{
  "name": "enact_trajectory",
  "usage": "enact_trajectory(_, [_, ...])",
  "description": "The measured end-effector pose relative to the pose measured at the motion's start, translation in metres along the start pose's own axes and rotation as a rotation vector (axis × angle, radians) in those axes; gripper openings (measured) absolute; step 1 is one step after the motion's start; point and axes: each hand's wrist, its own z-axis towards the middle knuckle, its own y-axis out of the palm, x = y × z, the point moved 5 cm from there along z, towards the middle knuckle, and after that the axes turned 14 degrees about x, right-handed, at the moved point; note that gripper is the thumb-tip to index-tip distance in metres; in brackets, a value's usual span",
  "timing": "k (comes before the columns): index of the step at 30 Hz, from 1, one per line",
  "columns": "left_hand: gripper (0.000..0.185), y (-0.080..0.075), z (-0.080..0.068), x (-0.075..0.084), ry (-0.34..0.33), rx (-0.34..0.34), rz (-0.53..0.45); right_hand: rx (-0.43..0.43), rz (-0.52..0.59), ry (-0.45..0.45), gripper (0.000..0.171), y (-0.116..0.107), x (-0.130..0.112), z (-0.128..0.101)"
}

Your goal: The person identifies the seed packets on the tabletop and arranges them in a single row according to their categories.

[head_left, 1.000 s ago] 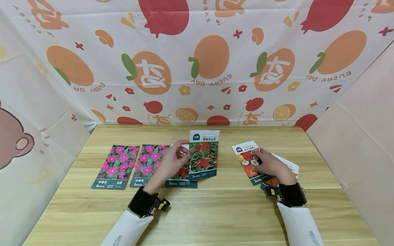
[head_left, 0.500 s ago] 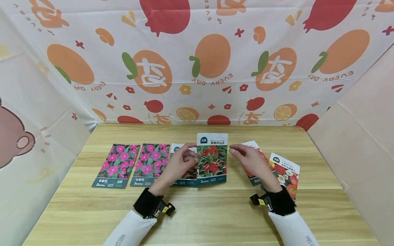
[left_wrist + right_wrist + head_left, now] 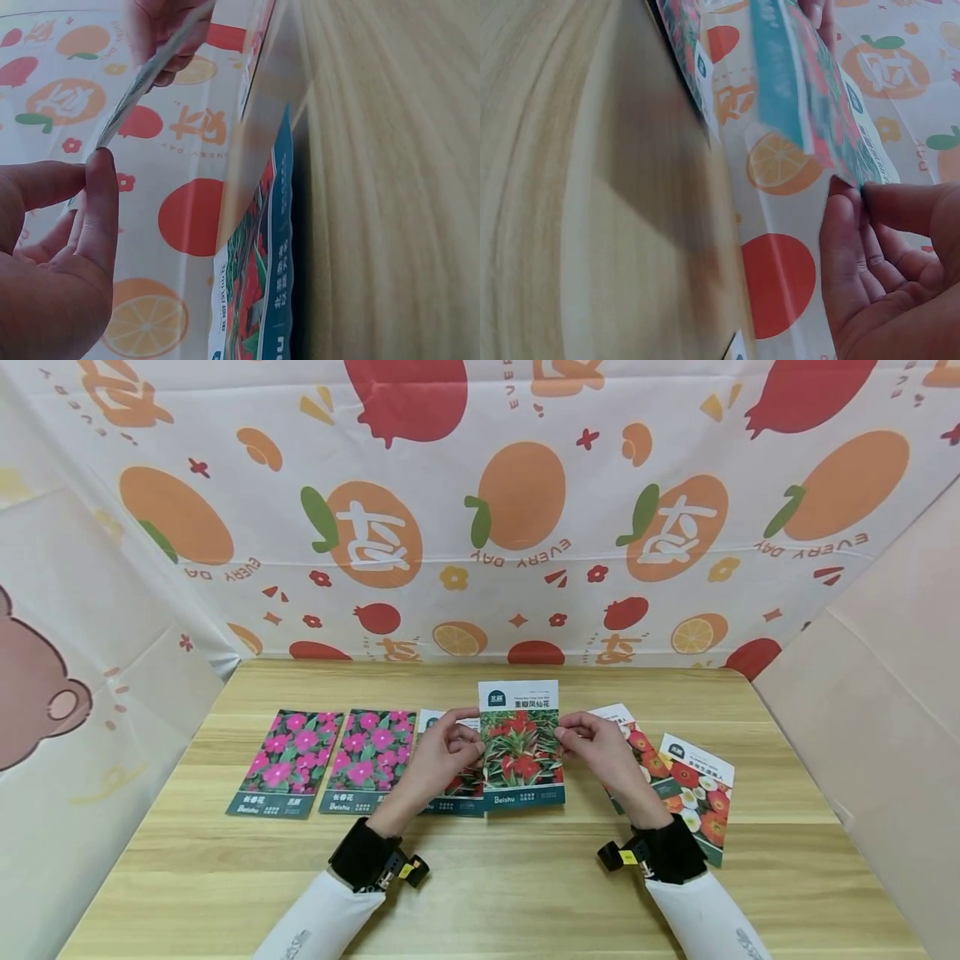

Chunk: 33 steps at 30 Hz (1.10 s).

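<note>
A seed packet with red flowers [image 3: 521, 752] is held up off the table, its printed front towards the head camera. My left hand [image 3: 431, 764] pinches its left edge between thumb and fingers. On the opposite edge, the right hand [image 3: 607, 760] has its thumb and fingertips closed, as the right wrist view confirms. Under the left hand lies a similar red-flowered packet [image 3: 461, 788], partly hidden. Behind the right hand, a packet with orange and red flowers [image 3: 647, 752] is partly covered.
Two pink-flowered seed packets [image 3: 288, 764] lie side by side on the left of the wooden table [image 3: 510, 893]. Another orange-flowered packet [image 3: 701, 797] lies tilted at the right, close to the partly covered one. A fruit-patterned cloth [image 3: 465, 510] hangs behind the table.
My right hand has let go of the orange-flowered packet and moved left to pinch the held packet's right edge. The left hand has carried that packet slightly right.
</note>
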Motion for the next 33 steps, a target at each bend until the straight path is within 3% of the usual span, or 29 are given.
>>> enact_trajectory(9, [0.042, -0.02, 0.008, 0.006, 0.138, 0.117, 0.121, 0.077, -0.04, 0.055, 0.032, -0.004, 0.013, 0.006])
enact_trajectory(14, [0.036, -0.037, 0.011, 0.01, 0.202, 0.167, 0.118, 0.067, -0.059, 0.081, 0.03, -0.002, 0.022, 0.01])
enact_trajectory(16, [0.036, -0.041, 0.016, -0.001, 0.232, 0.164, 0.095, 0.061, -0.054, 0.096, 0.029, 0.0, 0.025, 0.01])
enact_trajectory(21, [0.034, -0.049, 0.018, 0.0, 0.22, 0.182, 0.099, 0.039, -0.01, 0.128, 0.03, 0.003, 0.03, 0.011])
enact_trajectory(22, [0.034, -0.05, 0.014, 0.01, 0.196, 0.198, 0.126, 0.033, -0.002, 0.13, 0.031, 0.004, 0.031, 0.011])
enact_trajectory(25, [0.033, -0.051, 0.013, 0.012, 0.187, 0.203, 0.131, 0.015, 0.004, 0.127, 0.032, 0.007, 0.034, 0.011])
enact_trajectory(26, [0.033, -0.051, 0.017, 0.001, 0.202, 0.193, 0.114, 0.012, 0.003, 0.126, 0.032, 0.008, 0.034, 0.012])
enact_trajectory(32, [0.035, -0.049, 0.016, 0.0, 0.201, 0.183, 0.121, -0.001, -0.006, 0.142, 0.029, 0.009, 0.037, 0.012])
enact_trajectory(33, [0.035, -0.049, 0.012, 0.01, 0.174, 0.189, 0.137, -0.004, -0.011, 0.144, 0.029, 0.009, 0.037, 0.012])
